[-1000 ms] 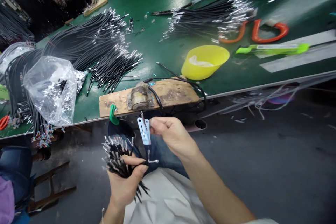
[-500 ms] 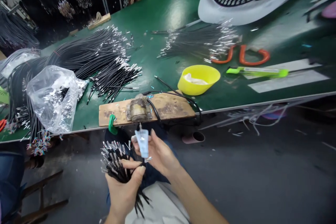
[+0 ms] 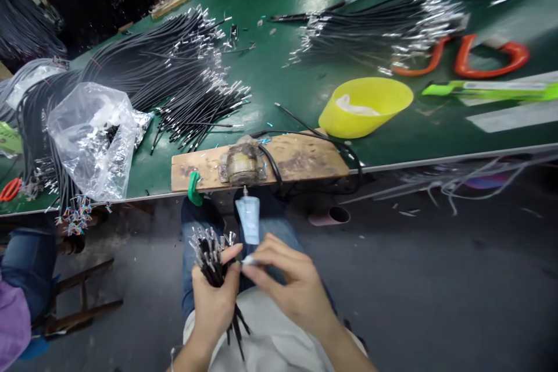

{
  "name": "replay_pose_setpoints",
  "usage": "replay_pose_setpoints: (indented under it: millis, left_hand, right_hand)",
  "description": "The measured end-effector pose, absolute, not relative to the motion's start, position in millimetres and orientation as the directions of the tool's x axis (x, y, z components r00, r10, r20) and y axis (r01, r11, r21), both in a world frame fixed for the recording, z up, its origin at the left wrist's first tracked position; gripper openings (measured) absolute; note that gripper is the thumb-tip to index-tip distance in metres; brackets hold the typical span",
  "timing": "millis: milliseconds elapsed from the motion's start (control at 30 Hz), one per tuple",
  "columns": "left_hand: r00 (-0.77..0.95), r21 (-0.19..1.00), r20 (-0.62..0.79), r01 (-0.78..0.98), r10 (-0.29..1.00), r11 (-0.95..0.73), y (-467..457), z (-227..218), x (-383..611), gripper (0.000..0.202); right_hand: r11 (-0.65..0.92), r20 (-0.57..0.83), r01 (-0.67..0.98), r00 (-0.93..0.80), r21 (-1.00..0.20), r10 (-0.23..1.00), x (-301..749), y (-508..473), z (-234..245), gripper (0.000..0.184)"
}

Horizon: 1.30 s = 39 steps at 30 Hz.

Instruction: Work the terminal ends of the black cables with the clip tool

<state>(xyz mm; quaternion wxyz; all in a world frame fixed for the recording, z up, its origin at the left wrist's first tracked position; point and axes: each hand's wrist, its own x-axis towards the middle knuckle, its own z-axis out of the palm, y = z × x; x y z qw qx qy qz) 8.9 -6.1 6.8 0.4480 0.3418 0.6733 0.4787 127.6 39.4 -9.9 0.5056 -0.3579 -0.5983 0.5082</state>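
Note:
My left hand [image 3: 214,302] is closed around a bundle of black cables [image 3: 212,270]. Silvery, foil-like ends stick up above the fist, and the other ends hang out below it. Close by, my right hand [image 3: 288,279] pinches a small whitish thing [image 3: 249,260] between thumb and fingers, near the left thumb; its kind is unclear. Just beyond the hands, a light blue tapered piece [image 3: 250,220] hangs below a metal tip on the round, worn metal device [image 3: 242,165]. That device sits on a wooden board [image 3: 300,160] at the table edge.
The green table [image 3: 265,75] carries a large pile of black cables [image 3: 143,75], a clear plastic bag [image 3: 93,139] and a yellow cup [image 3: 366,107]. At right lie orange-handled scissors [image 3: 490,64] and a green cutter [image 3: 492,91]. A green clamp [image 3: 194,189] grips the board. Another person's leg [image 3: 28,256] shows at left.
My right hand has drawn back from behind the light blue piece towards my left thumb, and its fingers have closed into a pinch. The camera view has shifted, too.

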Motion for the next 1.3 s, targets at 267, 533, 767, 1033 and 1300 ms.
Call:
replay_pose_setpoints:
  millis: [267,533,767,1033,1300]
  left_hand:
    - [-0.336,0.940,-0.306,0.041,0.891,0.339,-11,-15,20,0.014]
    - [-0.499,0.880,-0.377,0.070,0.780,0.470,-32,-30,26,0.011]
    - [-0.470,0.888,-0.347,0.115,0.812,0.445,-38,-37,19,0.008]
    - [-0.467,0.910,-0.240,0.198,0.851,0.365,-32,-29,18,0.004]
    - [-0.465,0.896,-0.209,0.262,0.860,0.359,-30,-27,17,0.001]
  right_hand:
    - [0.083,-0.012,0.127,-0.612,-0.988,0.791,123,40,-14,0.014]
    - [-0.222,-0.179,-0.118,-0.299,-0.968,0.937,135,30,-48,0.016]
    - [-0.181,-0.101,-0.162,-0.410,-0.970,0.907,137,40,-37,0.029]
    - [-0.379,-0.254,-0.152,-0.517,-0.913,0.818,135,46,-37,0.028]
    - [-0.414,-0.328,-0.209,-0.348,-0.886,0.878,135,50,-34,0.025]
